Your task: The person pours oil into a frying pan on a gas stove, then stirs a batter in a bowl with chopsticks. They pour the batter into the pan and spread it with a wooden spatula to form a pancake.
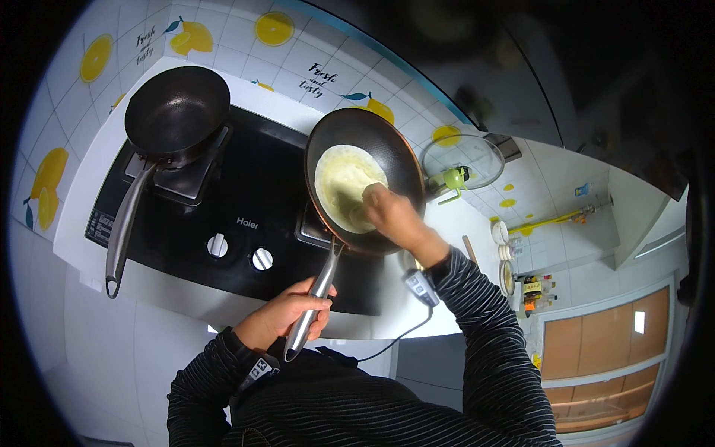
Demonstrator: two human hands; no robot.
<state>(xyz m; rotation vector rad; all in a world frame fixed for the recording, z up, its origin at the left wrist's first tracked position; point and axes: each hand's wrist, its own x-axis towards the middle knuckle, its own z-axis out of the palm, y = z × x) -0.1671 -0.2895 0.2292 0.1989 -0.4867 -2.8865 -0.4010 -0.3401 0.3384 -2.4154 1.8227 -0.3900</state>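
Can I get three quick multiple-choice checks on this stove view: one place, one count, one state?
1. Where is the crepe?
A. in the right pan
B. in the left pan
C. on the counter

2. How many knobs are on the stove?
A. one
B. two
C. four

3. What is the left hand doing?
A. hanging free
B. turning a knob
C. gripping the right pan's handle

Answers: 1 A, the pale round lies in the pan under the right hand. 2 B, two white knobs show at the front. 3 C, the fingers wrap the metal handle.
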